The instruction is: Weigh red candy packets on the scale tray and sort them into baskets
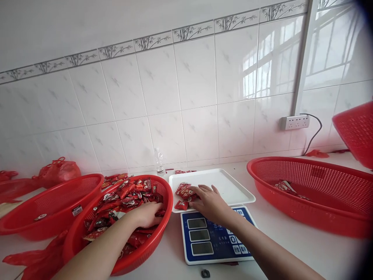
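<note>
Left of the scale (215, 235), the fingertips of your left hand (149, 216) are sunk out of sight among red packets (128, 190). On the scale's tray (230, 184), your right hand (209, 200) partly hides smaller packets (184, 189); your right forearm (262, 242) covers some keys (232, 239). Right of the scale, the upper red basket (354, 132) runs out of view.

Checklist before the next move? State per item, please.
1. Left hand inside the filled basket, among packets: ok.
2. Left hand's grip on a packet: cannot tell, fingers hidden.
3. Right hand clear of the tray: not ok, it is over the tray's left part, at the packets there.
4. Tray packets within the tray's rim: ok for those visible; the hand hides some.
5. Scale screens readable: cannot tell, no legible digits.
6. Black piece apart from the scale: ok, on the table in front of it.
</note>
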Demonstrator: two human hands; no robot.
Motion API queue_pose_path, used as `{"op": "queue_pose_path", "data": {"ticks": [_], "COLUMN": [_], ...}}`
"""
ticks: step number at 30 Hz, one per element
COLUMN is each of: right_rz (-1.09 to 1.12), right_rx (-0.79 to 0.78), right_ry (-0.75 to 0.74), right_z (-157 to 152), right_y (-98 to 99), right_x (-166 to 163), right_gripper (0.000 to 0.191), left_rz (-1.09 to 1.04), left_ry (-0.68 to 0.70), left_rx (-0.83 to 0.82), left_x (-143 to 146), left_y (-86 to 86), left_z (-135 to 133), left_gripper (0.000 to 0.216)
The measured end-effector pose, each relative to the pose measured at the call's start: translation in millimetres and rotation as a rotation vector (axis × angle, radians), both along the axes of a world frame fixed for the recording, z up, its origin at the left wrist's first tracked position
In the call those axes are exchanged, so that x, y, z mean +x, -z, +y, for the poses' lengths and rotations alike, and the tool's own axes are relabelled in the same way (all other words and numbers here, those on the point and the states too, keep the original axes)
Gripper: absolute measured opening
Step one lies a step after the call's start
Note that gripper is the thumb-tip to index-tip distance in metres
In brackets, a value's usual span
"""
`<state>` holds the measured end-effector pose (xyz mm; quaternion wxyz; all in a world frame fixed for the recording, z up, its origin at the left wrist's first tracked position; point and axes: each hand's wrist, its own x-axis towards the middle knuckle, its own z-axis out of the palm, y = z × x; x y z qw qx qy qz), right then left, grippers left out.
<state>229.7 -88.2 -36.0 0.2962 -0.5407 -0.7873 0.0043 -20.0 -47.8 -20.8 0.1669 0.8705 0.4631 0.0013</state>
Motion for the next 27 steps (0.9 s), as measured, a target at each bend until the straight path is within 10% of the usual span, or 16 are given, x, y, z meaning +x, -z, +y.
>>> {"op": "queue_pose_path", "data": {"ticks": [18, 24, 27], "right_rz": [0.029, 0.003, -0.022], "right_rx": [0.010, 0.202, 0.263], "right_ry": [0.064, 0.192, 0.157], "right_z": [-1.6, -7.2, -9.6], "right_y": [4.3, 27.4, 33.2], "right_x": [19.8, 35.8, 33.6], "right_gripper": [0.044, 0.036, 0.034], "left_rz": [0.016, -0.199, -0.246], "left_ry": [-0.011, -0.277, -0.102], "left_rx": [-0.015, 0.391, 0.378], "left_x": [-4.4, 6.5, 23.6], "left_y": [-3.2, -25.0, -38.1], "left_z": [1.2, 0.7, -10.6], "left_gripper": [0.022, 0.031, 0.033]}}
